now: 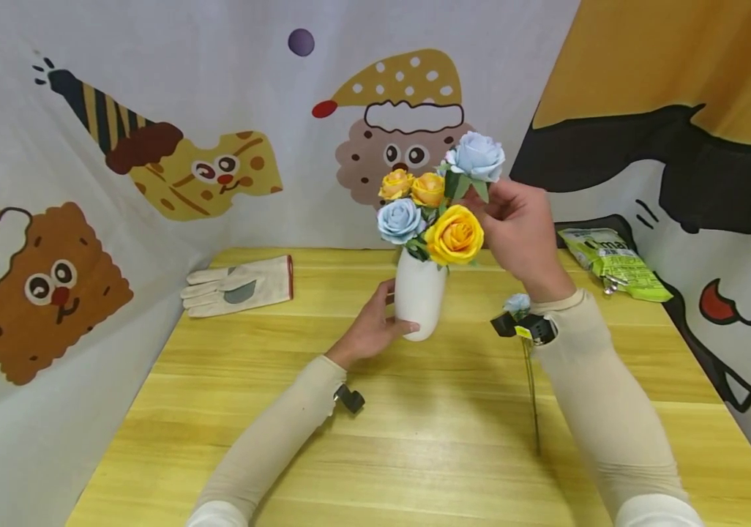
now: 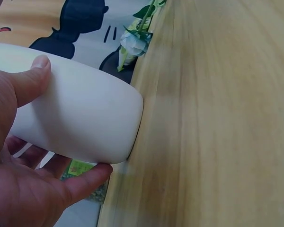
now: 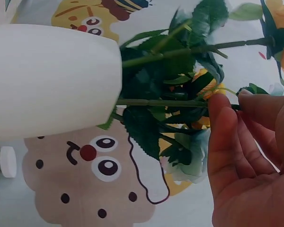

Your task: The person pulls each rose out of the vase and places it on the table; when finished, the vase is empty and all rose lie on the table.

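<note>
A white vase (image 1: pixel 419 296) stands nearly upright, its base at the wooden table in the left wrist view. My left hand (image 1: pixel 372 326) grips its lower part, the thumb (image 2: pixel 33 80) across the side. Yellow roses (image 1: pixel 454 234) and a light blue rose (image 1: pixel 401 221) rise from the mouth. Above them, my right hand (image 1: pixel 522 227) is just below a taller light blue rose (image 1: pixel 477 156). In the right wrist view its thumb and fingertips pinch a green stem (image 3: pixel 165 102) that runs into the vase; the stem's lower end is hidden inside.
Another blue rose (image 1: pixel 517 302) lies on the table (image 1: pixel 415 439), long stem toward me, partly behind the right wrist camera. A whitish glove (image 1: pixel 240 287) lies back left, a green snack bag (image 1: pixel 615 263) back right. A white-lidded jar (image 3: pixel 4 161) shows in the right wrist view.
</note>
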Demonstrator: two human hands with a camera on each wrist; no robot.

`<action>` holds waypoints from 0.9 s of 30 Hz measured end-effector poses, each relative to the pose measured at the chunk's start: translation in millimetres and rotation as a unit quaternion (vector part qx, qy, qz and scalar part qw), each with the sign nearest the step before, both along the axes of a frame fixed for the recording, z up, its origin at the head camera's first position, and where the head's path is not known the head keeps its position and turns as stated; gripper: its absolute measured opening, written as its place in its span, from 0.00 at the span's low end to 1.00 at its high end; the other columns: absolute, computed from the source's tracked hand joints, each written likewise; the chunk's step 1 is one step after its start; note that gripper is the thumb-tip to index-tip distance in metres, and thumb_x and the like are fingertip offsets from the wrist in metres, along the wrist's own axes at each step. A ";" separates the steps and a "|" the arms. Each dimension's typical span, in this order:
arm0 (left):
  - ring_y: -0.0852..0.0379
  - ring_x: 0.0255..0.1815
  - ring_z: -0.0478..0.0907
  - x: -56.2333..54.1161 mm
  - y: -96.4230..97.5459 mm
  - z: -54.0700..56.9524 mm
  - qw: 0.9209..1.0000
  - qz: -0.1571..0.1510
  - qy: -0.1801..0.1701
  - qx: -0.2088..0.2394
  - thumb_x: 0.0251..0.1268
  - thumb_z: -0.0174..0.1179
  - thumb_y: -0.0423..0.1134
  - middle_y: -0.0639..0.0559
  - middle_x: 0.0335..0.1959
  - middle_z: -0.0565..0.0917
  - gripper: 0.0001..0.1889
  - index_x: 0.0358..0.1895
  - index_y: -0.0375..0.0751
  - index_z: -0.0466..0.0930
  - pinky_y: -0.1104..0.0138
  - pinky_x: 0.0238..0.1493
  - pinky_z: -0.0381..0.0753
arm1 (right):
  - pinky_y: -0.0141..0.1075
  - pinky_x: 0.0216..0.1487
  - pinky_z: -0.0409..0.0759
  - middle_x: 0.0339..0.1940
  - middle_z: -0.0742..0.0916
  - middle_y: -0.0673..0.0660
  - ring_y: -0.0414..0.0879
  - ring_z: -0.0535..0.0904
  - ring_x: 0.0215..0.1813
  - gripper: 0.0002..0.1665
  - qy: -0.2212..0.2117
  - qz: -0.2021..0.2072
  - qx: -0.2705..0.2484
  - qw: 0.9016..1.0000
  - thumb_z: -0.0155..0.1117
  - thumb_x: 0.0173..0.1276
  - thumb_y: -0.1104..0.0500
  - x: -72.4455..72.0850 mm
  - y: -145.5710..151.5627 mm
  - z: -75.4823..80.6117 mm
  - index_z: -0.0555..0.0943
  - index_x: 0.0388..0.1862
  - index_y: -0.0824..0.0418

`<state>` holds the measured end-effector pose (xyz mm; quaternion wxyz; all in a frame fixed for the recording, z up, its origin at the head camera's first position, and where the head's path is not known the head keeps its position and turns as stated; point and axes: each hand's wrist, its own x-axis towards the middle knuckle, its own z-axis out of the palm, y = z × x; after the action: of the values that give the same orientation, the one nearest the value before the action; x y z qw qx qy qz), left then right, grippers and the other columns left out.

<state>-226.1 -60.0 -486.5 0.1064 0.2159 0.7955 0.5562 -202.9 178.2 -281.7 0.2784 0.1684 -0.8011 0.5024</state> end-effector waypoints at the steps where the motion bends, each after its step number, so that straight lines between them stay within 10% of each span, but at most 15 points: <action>1: 0.43 0.79 0.68 -0.2 -0.1 -0.3 1.000 0.000 0.000 0.001 0.67 0.75 0.46 0.42 0.80 0.66 0.49 0.83 0.45 0.52 0.50 0.70 0.82 | 0.30 0.19 0.63 0.20 0.81 0.47 0.43 0.69 0.19 0.10 0.002 0.004 -0.007 1.000 0.74 0.72 0.59 -0.7 0.3 2.1 0.91 0.42 0.67; 11: 0.43 0.79 0.68 -1.6 -0.7 -1.7 1.000 -0.012 0.002 0.013 0.67 0.75 0.46 0.42 0.80 0.66 0.48 0.83 0.46 0.53 0.50 0.71 0.82 | 0.29 0.30 0.86 0.31 0.92 0.50 0.45 0.87 0.30 0.08 0.009 0.052 -0.101 0.993 0.76 0.70 0.62 -3.3 4.6 18.6 0.89 0.41 0.68; 27: 0.44 0.78 0.68 -1.3 -1.3 -2.6 1.000 -0.012 0.002 0.027 0.68 0.75 0.43 0.43 0.79 0.66 0.47 0.82 0.45 0.54 0.50 0.70 0.82 | 0.26 0.33 0.85 0.35 0.93 0.52 0.44 0.82 0.27 0.10 0.072 0.041 -0.199 0.976 0.76 0.67 0.67 3.4 18.1 53.2 0.91 0.47 0.68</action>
<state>-227.4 -61.3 -489.1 0.1055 0.2293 0.7775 0.5760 -199.5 196.4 -228.5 0.3427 0.1783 -0.6551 0.6494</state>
